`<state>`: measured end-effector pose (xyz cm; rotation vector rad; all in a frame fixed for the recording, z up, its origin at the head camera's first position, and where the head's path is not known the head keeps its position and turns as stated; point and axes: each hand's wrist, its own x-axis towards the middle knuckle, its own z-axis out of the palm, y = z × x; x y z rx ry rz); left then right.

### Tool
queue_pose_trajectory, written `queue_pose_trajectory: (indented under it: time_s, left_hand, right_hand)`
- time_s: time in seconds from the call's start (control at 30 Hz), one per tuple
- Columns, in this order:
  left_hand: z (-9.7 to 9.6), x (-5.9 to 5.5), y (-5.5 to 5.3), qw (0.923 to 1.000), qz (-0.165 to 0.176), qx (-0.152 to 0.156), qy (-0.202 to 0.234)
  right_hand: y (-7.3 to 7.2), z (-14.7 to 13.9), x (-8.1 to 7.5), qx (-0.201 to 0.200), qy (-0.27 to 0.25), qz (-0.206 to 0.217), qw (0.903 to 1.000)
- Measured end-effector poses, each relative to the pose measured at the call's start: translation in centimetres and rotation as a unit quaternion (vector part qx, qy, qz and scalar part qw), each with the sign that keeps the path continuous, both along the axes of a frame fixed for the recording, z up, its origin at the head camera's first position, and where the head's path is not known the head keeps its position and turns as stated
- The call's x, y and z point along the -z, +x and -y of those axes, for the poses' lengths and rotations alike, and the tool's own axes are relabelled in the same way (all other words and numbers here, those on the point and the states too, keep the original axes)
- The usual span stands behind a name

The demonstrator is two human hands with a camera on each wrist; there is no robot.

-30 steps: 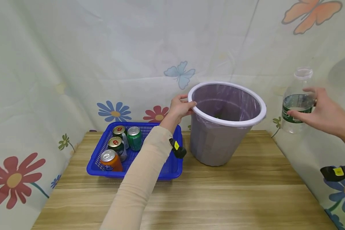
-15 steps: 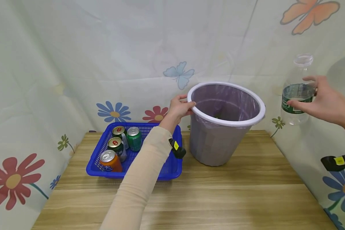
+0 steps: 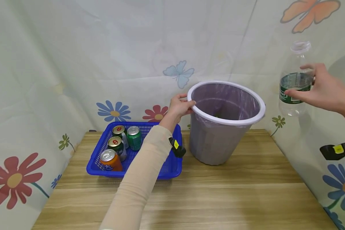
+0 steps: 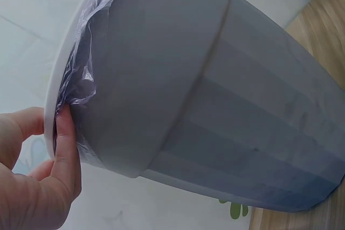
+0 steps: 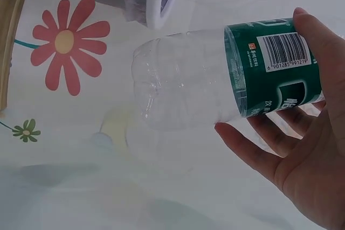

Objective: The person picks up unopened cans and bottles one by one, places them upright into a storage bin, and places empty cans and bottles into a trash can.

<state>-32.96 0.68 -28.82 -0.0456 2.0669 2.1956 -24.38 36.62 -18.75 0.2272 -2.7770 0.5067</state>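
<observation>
A grey trash can [image 3: 218, 140] with a white rim and a clear plastic liner [image 4: 86, 63] stands on the table, tilted a little to the right. My left hand [image 3: 180, 108] pinches its rim on the left side, thumb on one face and fingers on the other. Off to the right, raised in the air, my right hand [image 3: 329, 88] holds a clear plastic bottle [image 3: 294, 92] with a green label [image 5: 275, 63]. The bottle is upright, has no cap and looks drained of liquid. Something small and green shows deep in the can; its kind cannot be made out.
A blue plastic basket [image 3: 176, 166] stands left of the can, partly behind my left forearm. Several drink cans, among them an orange can [image 3: 113, 163] and a green can [image 3: 134, 140], stand in it. A flower-printed curtain [image 3: 132, 48] surrounds the wooden table [image 3: 218, 201].
My right hand has risen with the bottle, straight up beside the curtain. My left hand keeps its grip on the rim, and the trash can has stayed in place.
</observation>
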Motion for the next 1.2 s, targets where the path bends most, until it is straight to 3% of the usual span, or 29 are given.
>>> queue_pose_trajectory:
  time_s: [0.47, 1.2]
  left_hand:
    - [-0.2, 0.2, -0.1, 1.0000, -0.001, 0.000, 0.007]
    - [0.3, 0.2, -0.1, 1.0000, 0.004, -0.005, 0.004]
  right_hand:
    - [-0.8, 1.9, -2.1, -0.005, 0.017, 0.034, 0.9993]
    - [-2.4, 6.0, -3.4, -0.041, 0.033, 0.055, 0.9971]
